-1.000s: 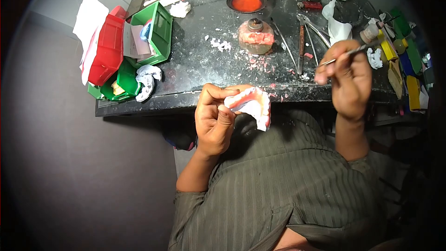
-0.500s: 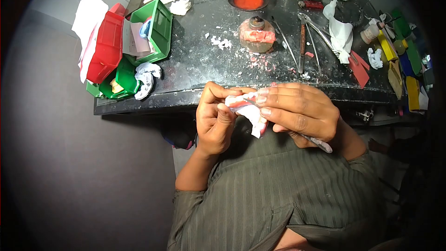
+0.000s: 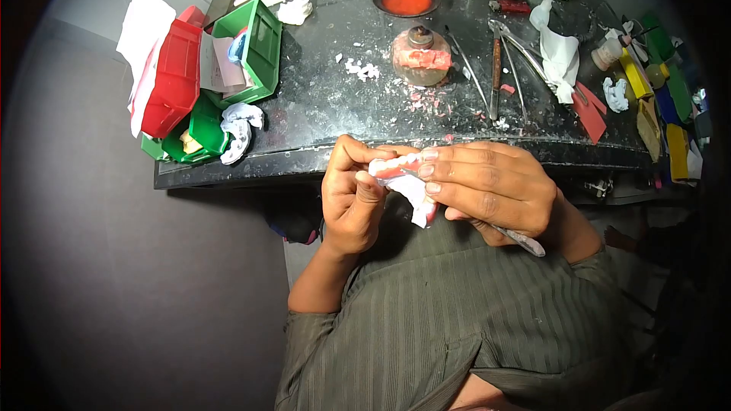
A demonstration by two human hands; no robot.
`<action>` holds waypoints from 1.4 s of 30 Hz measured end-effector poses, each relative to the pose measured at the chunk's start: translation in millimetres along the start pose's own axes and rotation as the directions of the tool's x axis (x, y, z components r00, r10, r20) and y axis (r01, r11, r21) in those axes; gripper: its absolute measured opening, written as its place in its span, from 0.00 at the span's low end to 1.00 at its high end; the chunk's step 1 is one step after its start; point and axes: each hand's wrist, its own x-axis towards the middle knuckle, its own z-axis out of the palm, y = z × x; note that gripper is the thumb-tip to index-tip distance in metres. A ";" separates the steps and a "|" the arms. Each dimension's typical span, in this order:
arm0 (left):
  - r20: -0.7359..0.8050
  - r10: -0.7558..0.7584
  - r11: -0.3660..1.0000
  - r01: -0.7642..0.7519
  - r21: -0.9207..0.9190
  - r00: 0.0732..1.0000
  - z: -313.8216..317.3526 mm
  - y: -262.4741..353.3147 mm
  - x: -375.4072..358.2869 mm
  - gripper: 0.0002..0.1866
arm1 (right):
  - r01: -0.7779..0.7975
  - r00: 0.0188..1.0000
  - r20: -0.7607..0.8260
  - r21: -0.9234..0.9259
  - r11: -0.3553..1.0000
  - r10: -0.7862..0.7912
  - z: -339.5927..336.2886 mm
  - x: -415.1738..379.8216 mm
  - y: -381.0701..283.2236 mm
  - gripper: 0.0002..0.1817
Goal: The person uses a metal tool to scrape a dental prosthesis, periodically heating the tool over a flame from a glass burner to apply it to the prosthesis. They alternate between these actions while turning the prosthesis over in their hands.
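Observation:
Just off the bench's front edge, my left hand [image 3: 352, 196] grips a dental model [image 3: 413, 199], white plaster with pink wax and a row of white teeth along its top. Its thumb and fingers pinch the model's left end. My right hand [image 3: 499, 190] is closed around a slim metal wax carver [image 3: 519, 240], whose flat end sticks out below the palm. The carver's thin tip meets the pink wax below the teeth. Fingers of the right hand lie over the model's right side and hide part of it.
On the black bench [image 3: 320, 106] stands a glass spirit burner [image 3: 421, 61] with pink wax on it. Behind it is a dish of red wax [image 3: 406, 0]. Hand tools [image 3: 496, 76] and pink wax sheets [image 3: 588, 114] lie right; red [image 3: 173, 68] and green bins [image 3: 263, 49] stand left.
My right hand and the carver have shifted slightly downward, and the tip sits a little lower on the wax. The left hand keeps the model almost still.

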 end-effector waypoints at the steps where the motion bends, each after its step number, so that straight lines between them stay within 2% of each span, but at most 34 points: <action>1: 0.000 -0.001 1.000 0.001 0.000 1.000 0.2 0.1 0.0 0.18 | 0.001 1.000 0.001 0.000 1.000 -0.001 0.2 -0.1 0.1 0.18; 16: -0.010 0.003 1.000 -0.002 0.011 1.000 -3.8 -4.2 -0.7 0.16 | 0.055 0.998 -0.003 -0.065 0.996 -0.056 4.0 -1.0 4.3 0.18; 23: -0.031 0.001 0.995 0.002 0.100 1.000 -5.2 -5.0 -0.5 0.15 | 0.046 0.999 -0.023 -0.079 0.996 -0.048 8.2 -2.3 4.8 0.18; 26: -0.037 -0.008 0.985 0.014 0.174 0.999 -4.1 -7.2 1.1 0.15 | -0.016 1.000 -0.027 -0.030 0.999 0.015 6.2 -4.6 4.5 0.16; 27: -0.043 -0.024 0.979 0.032 0.199 0.999 -3.7 -7.9 1.9 0.16 | -0.099 0.991 -0.093 -0.014 0.995 0.097 2.7 -5.1 3.5 0.15; 28: -0.045 -0.023 0.979 0.032 0.199 0.999 -5.4 -8.0 1.9 0.16 | -0.178 0.972 -0.155 0.008 0.984 0.177 0.2 -4.6 2.7 0.13; 29: -0.062 -0.088 0.978 0.098 0.186 0.994 -8.5 -7.8 1.2 0.16 | -0.232 0.941 -0.224 0.118 0.966 0.253 1.4 -2.3 0.9 0.10; 31: -0.123 -0.189 0.972 0.204 0.118 0.974 -6.3 -6.0 2.8 0.18 | -0.268 0.924 -0.237 0.160 0.950 0.301 -4.1 -1.4 1.7 0.09; 32: -0.060 -0.214 0.975 0.216 0.043 0.975 -6.6 -2.6 6.6 0.19 | -0.317 0.899 -0.255 0.181 0.931 0.356 -6.2 0.3 -1.0 0.08; 34: -0.033 -0.241 0.969 0.239 -0.067 0.970 -0.3 2.9 10.1 0.20 | -0.313 0.910 -0.216 0.205 0.927 0.355 -12.7 -1.9 -0.3 0.08; 36: -0.011 -0.252 0.964 0.250 -0.093 0.968 0.1 3.9 10.8 0.21 | -0.307 0.920 -0.177 0.232 0.923 0.351 -10.9 -4.0 0.1 0.08; 38: 0.010 -0.262 0.958 0.261 -0.116 0.965 0.9 5.3 10.3 0.21 | -0.238 0.868 -0.214 0.611 0.755 0.448 1.0 -9.0 0.6 0.11; 40: 0.003 -0.262 0.956 0.260 -0.133 0.965 2.9 6.0 9.7 0.23 | -0.211 0.889 -0.183 0.651 0.729 0.420 6.3 -12.5 3.4 0.13; 42: -0.006 -0.262 0.958 0.259 -0.125 0.965 3.0 6.3 9.2 0.23 | -0.166 0.871 -0.163 0.790 0.590 0.463 11.8 -12.5 0.5 0.14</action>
